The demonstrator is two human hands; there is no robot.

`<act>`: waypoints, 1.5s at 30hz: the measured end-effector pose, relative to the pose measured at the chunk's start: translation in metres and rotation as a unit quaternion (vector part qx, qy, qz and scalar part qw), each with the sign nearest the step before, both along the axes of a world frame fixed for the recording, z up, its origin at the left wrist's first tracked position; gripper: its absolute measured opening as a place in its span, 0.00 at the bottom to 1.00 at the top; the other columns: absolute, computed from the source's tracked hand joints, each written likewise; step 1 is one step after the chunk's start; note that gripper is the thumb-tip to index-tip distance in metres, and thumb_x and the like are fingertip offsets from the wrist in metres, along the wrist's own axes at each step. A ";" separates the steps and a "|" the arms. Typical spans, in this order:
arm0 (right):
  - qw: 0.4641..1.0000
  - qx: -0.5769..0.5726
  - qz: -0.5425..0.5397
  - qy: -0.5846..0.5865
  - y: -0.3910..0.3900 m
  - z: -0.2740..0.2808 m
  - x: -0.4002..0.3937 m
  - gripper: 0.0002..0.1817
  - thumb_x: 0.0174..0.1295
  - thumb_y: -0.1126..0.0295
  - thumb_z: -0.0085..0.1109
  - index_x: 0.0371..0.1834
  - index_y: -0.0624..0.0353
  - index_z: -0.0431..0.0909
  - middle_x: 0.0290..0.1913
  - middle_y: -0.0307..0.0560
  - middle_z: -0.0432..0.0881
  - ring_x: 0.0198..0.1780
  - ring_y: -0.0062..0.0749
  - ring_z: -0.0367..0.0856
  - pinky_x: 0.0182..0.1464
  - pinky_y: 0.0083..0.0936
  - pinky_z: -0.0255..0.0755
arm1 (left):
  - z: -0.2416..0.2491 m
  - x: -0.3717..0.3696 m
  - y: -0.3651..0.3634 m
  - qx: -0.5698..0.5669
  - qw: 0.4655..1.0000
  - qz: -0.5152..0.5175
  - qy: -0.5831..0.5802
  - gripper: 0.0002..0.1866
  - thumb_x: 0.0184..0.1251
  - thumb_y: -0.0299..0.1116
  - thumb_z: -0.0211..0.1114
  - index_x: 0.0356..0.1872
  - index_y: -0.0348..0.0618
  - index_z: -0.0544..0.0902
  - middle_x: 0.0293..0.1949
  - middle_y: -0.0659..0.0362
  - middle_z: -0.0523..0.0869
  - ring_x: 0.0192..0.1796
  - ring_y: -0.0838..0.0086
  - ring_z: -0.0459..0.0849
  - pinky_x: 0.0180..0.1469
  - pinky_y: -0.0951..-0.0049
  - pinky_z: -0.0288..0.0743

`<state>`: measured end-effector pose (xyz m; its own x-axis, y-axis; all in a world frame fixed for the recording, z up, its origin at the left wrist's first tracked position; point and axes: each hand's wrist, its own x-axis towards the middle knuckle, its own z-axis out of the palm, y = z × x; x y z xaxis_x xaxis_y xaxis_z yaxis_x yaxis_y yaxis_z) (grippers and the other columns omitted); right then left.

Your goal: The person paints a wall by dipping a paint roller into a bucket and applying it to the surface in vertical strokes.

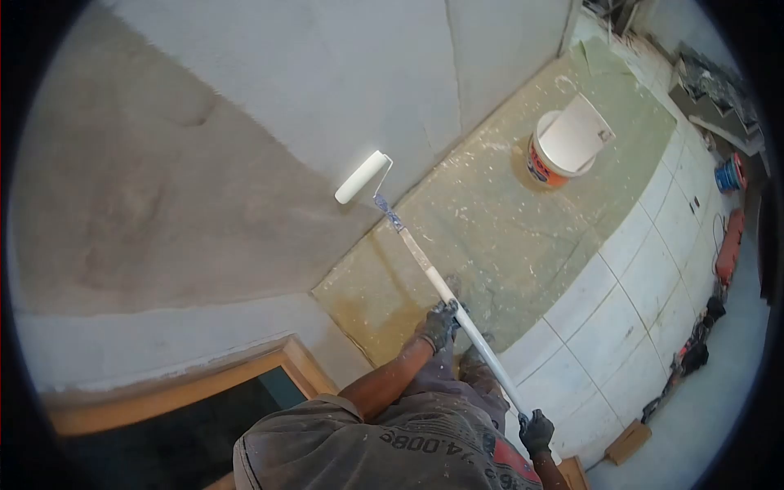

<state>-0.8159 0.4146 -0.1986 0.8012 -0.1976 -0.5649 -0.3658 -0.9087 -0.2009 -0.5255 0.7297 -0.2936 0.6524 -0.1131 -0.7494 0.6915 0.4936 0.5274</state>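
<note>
Nearest, the right hand and left hand, both gloved, close their fingers around the roller pole. Its roller presses on the grey wall. Beyond, on the floor's green sheet, stands a paint bucket holding white paint.

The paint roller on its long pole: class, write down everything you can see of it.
The paint roller has a white, fuzzy-looking sleeve on a bent wire frame, fixed to a long pale pole with a bluish joint near the head. It slants from the lower right up to the wall, the sleeve lying against it. The left hand grips the pole mid-length, the right hand its lower end; both wear grey gloves.
</note>
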 end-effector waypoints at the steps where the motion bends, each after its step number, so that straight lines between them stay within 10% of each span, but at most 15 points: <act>1: 0.999 0.021 0.009 -0.026 -0.008 -0.007 -0.012 0.21 0.62 0.49 0.63 0.35 0.58 0.74 0.24 0.55 0.81 0.27 0.58 0.83 0.30 0.49 0.75 | 0.021 -0.007 -0.007 0.027 1.000 -0.006 -0.014 0.14 0.77 0.38 0.60 0.52 0.38 0.78 0.41 0.55 0.85 0.42 0.68 0.85 0.48 0.65 0.85; 8: 0.980 0.149 0.067 -0.112 -0.029 -0.053 -0.032 0.22 0.64 0.56 0.59 0.42 0.70 0.74 0.22 0.62 0.79 0.24 0.64 0.79 0.28 0.57 0.68 | 0.140 -0.020 -0.012 0.087 0.985 0.013 -0.150 0.15 0.72 0.32 0.66 0.56 0.38 0.79 0.44 0.57 0.87 0.46 0.72 0.87 0.47 0.69 0.85; 11: 0.933 0.104 0.117 -0.325 -0.019 -0.081 -0.037 0.19 0.68 0.53 0.62 0.43 0.61 0.79 0.17 0.50 0.76 0.16 0.45 0.73 0.20 0.37 0.65 | 0.178 -0.026 -0.015 0.145 0.959 0.007 -0.241 0.14 0.72 0.32 0.66 0.53 0.36 0.79 0.42 0.57 0.88 0.43 0.72 0.88 0.46 0.71 0.85; 14: 0.977 0.176 0.054 -0.107 -0.015 -0.115 -0.015 0.23 0.68 0.50 0.55 0.52 0.58 0.76 0.27 0.64 0.82 0.31 0.63 0.82 0.32 0.54 0.74 | 0.227 -0.025 -0.015 0.159 0.938 0.025 -0.306 0.14 0.72 0.31 0.66 0.52 0.35 0.80 0.42 0.56 0.89 0.42 0.73 0.88 0.46 0.72 0.85; 20: 0.922 0.220 0.102 -0.301 0.039 -0.075 0.073 0.27 0.66 0.49 0.58 0.58 0.59 0.74 0.30 0.68 0.83 0.32 0.64 0.83 0.33 0.54 0.75 | 0.311 0.049 0.022 0.165 0.884 0.072 -0.432 0.14 0.73 0.33 0.65 0.51 0.33 0.80 0.41 0.55 0.89 0.42 0.73 0.89 0.45 0.73 0.85; 25: 0.877 0.315 0.045 -0.360 0.091 0.044 0.145 0.20 0.68 0.53 0.62 0.46 0.61 0.77 0.16 0.50 0.76 0.16 0.45 0.74 0.18 0.37 0.65 | 0.401 0.091 0.048 0.208 0.834 0.060 -0.508 0.15 0.73 0.34 0.65 0.52 0.33 0.79 0.41 0.54 0.89 0.41 0.73 0.88 0.44 0.72 0.85; 31: 0.848 0.305 0.063 -0.429 0.112 0.139 0.191 0.15 0.62 0.64 0.66 0.29 0.65 0.74 0.15 0.53 0.74 0.16 0.48 0.76 0.21 0.36 0.65 | 0.482 0.115 0.056 0.175 0.812 0.075 -0.552 0.14 0.74 0.34 0.65 0.50 0.33 0.79 0.38 0.54 0.88 0.39 0.71 0.88 0.43 0.70 0.86; 45: 0.878 0.297 0.091 -0.365 0.062 0.007 0.143 0.20 0.67 0.51 0.64 0.47 0.58 0.78 0.18 0.50 0.78 0.17 0.41 0.75 0.19 0.36 0.67 | 0.371 0.069 0.036 0.214 0.849 0.036 -0.482 0.12 0.74 0.32 0.63 0.49 0.32 0.79 0.39 0.55 0.88 0.43 0.71 0.88 0.48 0.71 0.85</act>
<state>-0.6733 0.4767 -0.1918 0.9800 0.1271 0.1531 0.1988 -0.5951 -0.7786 -0.4562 0.7658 0.0773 0.9796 0.1014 0.1737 -0.1867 0.1378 0.9727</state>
